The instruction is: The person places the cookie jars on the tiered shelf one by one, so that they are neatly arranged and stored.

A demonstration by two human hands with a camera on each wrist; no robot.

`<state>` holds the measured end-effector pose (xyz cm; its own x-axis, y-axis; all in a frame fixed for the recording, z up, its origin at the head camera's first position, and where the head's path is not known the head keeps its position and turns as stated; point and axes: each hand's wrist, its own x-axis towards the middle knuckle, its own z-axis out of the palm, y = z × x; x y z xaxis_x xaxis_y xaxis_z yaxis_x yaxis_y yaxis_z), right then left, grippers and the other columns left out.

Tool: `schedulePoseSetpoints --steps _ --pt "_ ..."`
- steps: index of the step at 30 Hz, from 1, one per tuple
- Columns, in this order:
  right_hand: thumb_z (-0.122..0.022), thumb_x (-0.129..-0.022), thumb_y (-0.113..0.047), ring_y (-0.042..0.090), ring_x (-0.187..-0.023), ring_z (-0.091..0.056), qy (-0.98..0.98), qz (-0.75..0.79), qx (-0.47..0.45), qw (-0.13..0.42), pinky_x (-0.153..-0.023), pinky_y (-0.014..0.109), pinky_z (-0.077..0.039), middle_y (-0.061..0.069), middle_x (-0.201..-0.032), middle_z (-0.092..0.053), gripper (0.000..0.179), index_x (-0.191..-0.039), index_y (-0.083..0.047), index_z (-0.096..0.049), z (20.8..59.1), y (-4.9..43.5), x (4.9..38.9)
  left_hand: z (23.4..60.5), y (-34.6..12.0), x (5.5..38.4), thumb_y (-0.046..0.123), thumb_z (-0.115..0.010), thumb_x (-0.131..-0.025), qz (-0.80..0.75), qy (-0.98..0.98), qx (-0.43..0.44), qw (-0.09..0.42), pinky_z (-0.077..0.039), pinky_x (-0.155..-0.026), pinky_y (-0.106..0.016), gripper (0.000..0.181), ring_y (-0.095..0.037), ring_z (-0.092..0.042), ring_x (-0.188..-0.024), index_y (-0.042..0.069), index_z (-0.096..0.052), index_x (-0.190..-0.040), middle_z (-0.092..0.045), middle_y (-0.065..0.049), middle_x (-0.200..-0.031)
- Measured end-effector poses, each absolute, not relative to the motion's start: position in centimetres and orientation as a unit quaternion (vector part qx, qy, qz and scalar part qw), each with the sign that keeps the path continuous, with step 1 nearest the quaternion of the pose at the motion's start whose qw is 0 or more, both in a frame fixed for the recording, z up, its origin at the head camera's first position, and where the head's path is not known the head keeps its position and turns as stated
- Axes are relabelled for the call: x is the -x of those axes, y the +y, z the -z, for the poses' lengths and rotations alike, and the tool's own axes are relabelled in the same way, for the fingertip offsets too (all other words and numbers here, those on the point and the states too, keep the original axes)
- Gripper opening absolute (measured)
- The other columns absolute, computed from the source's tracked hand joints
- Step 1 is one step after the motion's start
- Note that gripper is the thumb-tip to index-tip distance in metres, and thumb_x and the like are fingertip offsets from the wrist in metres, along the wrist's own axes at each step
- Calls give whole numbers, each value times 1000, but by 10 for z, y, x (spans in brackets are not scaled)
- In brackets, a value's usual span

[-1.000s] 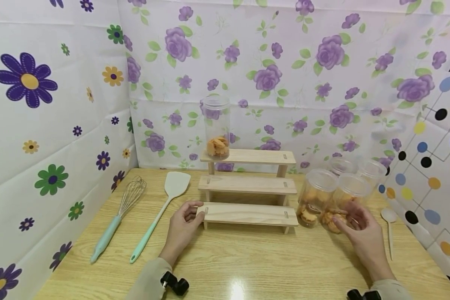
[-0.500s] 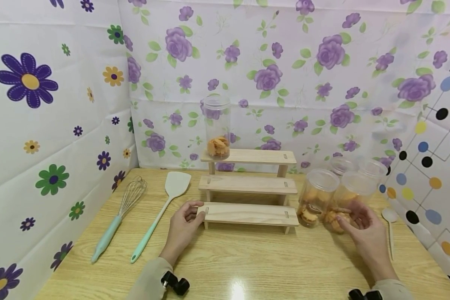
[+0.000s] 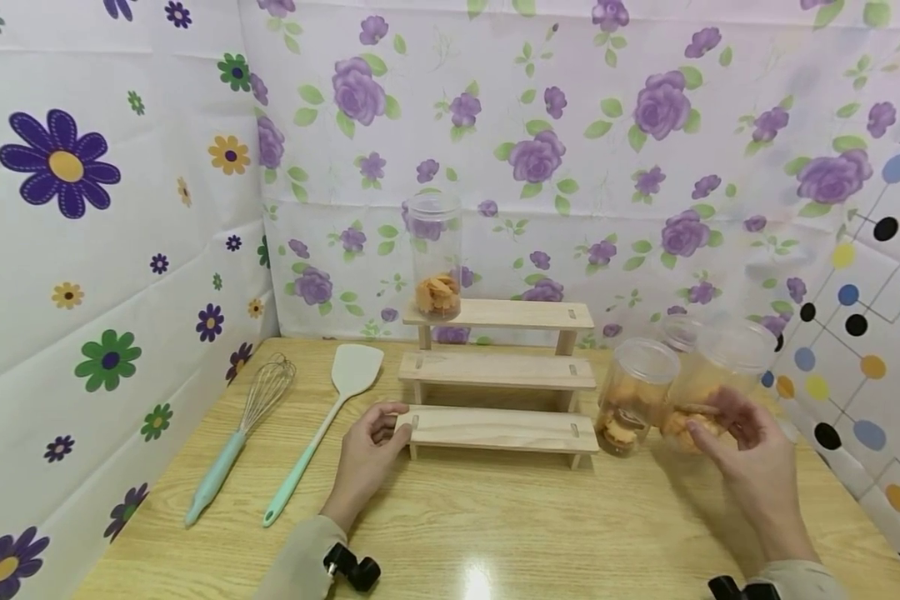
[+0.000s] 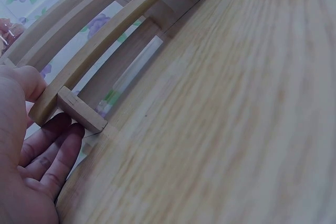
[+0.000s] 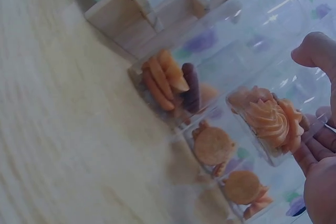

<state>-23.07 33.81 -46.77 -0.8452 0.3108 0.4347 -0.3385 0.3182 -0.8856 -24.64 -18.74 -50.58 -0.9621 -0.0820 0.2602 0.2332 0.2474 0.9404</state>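
Observation:
My left hand (image 3: 371, 450) grips the left end of the lowest board on a three-step wooden display rack (image 3: 495, 429). In the left wrist view, its fingers (image 4: 60, 156) curl beneath the board. My right hand (image 3: 757, 467) holds a clear plastic jar (image 3: 723, 362) of cookies, tilted and seemingly raised off the table; swirled cookies (image 5: 268, 121) show at its bottom. Just left of it stands another cookie jar (image 3: 633, 400). Behind, a further jar (image 3: 678, 333) is partly covered. One more jar with cookies (image 3: 437, 292) stands on the left of the top step.
On the table's left lie a whisk (image 3: 243, 433) with a light blue handle and a white spatula (image 3: 352, 375) with a mint handle. A pale spoon at the right is mostly hidden by my right hand. Patterned cloth walls (image 3: 495, 92) enclose the table's back and sides.
My right hand has moved right and slightly up with the jar, which now tilts and overlaps the jars behind and hides the spoon. The left hand stays on the rack.

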Motion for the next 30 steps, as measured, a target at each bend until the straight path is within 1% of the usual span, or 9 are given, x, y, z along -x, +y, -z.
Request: schedulePoseSetpoints --steps 3,10,16,24,30 --pt "-89 -90 8 6 -114 -69 -760 -584 -8 285 -99 9 -51 -4 -129 -74 63 -148 1 -64 458 339 229 506 -187 246 19 -79 -107 614 -777 50 128 -59 -88 -26 25 -21 -74 -100 15 -77 -132 -78 -9 -110" --pt "-86 -95 2 7 -117 -66 -785 -541 -25 301 -101 9 -48 -6 -133 -69 62 -152 -1 -61 428 335 229 506 -187 246 18 -79 -106 610 -780 49 130 -59 -89 -25 26 -19 -74 -100 17 -76 -132 -78 -8 -110" --pt "-87 -95 1 9 -114 -67 -779 -542 -25 314 -99 10 -48 -6 -132 -73 59 -149 -2 -65 399 331 231 507 -187 246 18 -80 -106 605 -783 50 137 -59 -88 -24 27 -17 -74 -98 16 -76 -132 -78 -7 -109" --pt "-88 -96 -4 8 -114 -66 -784 -516 -29 343 -98 11 -49 -6 -132 -72 57 -149 -6 -67 364 330 237 507 -187 247 16 -79 -106 609 -780 50 132 -59 -88 -24 26 -18 -73 -98 16 -76 -132 -78 -8 -109" --pt "-89 -94 -3 9 -113 -69 -768 -527 -39 361 -99 11 -50 -5 -132 -73 58 -148 -8 -69 345 326 246 509 -188 249 17 -80 -106 607 -783 44 129 -60 -88 -25 26 -17 -74 -99 18 -77 -131 -78 -5 -109"
